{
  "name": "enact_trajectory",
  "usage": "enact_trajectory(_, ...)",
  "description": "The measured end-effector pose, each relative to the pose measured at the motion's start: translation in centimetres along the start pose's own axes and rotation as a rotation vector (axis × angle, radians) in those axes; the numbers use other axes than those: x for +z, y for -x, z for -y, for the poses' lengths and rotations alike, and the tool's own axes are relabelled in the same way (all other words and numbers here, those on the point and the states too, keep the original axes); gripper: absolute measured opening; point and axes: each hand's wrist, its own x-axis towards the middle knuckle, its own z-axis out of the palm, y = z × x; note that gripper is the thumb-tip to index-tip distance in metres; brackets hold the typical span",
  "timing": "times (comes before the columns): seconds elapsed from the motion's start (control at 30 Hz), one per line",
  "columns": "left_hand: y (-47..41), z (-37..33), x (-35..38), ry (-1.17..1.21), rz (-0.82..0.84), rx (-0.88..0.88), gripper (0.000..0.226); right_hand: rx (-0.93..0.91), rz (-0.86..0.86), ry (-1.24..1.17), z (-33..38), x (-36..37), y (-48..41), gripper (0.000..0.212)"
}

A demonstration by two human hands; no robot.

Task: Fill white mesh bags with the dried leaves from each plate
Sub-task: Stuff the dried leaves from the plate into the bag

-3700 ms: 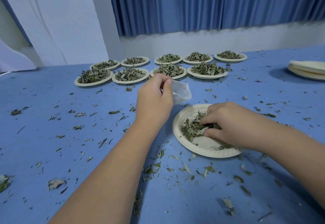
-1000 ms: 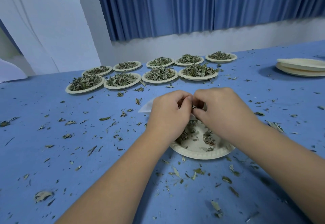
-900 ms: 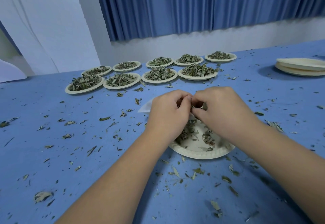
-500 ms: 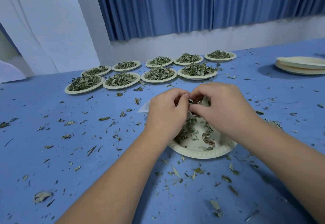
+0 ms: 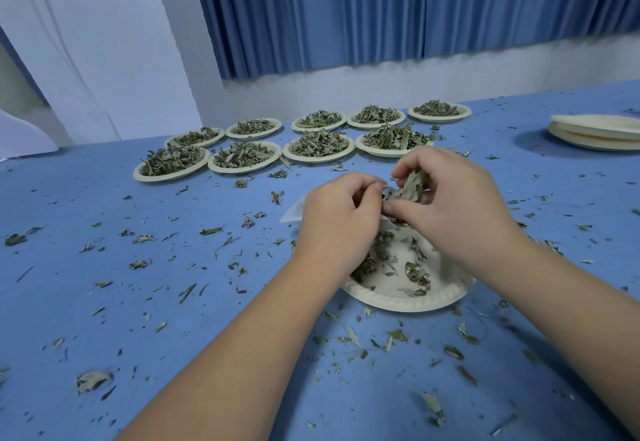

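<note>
Above the near plate (image 5: 398,302), both hands meet, almost touching. The left hand (image 5: 341,222) has its fingers curled, thumb against forefinger, gripping the white mesh bag (image 5: 293,211). Most of the bag is hidden behind that hand, and only a pale corner juts out to its left. The right hand (image 5: 450,212) pinches a clump of dried leaves (image 5: 412,186) between thumb and curled fingers, just beside the left fingertips. More leaves lie loose in the plate beneath the hands, and crumbs litter the blue table (image 5: 104,302). Nine filled plates (image 5: 242,158) stand in two rows farther back. A stack of empty plates (image 5: 595,132) sits at the far right.
</note>
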Motion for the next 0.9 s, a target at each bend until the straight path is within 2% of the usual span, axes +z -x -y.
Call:
enact_trajectory(0.33, 0.0, -0.3, 0.0, 0.081, -0.008, -0.071, 0.019, -0.096, -0.045, 0.082, -0.2, 0.5, 0.1, 0.022)
enact_trajectory(0.67, -0.3, 0.3, -0.2, 0.176, -0.015, -0.113, 0.016, -0.003, 0.119, -0.005, -0.7, -0.7, -0.2, 0.025)
enact_trajectory(0.8, -0.3, 0.3, -0.1, 0.176, -0.004, -0.099, 0.017, -0.004, 0.084, -0.002, -0.5, -0.6, -0.1, 0.031)
enact_trajectory(0.9, -0.3, 0.1, -0.1, 0.158, -0.004, -0.093, 0.016, 0.015, 0.041, -0.092, -0.3, -0.3, 0.1, 0.032)
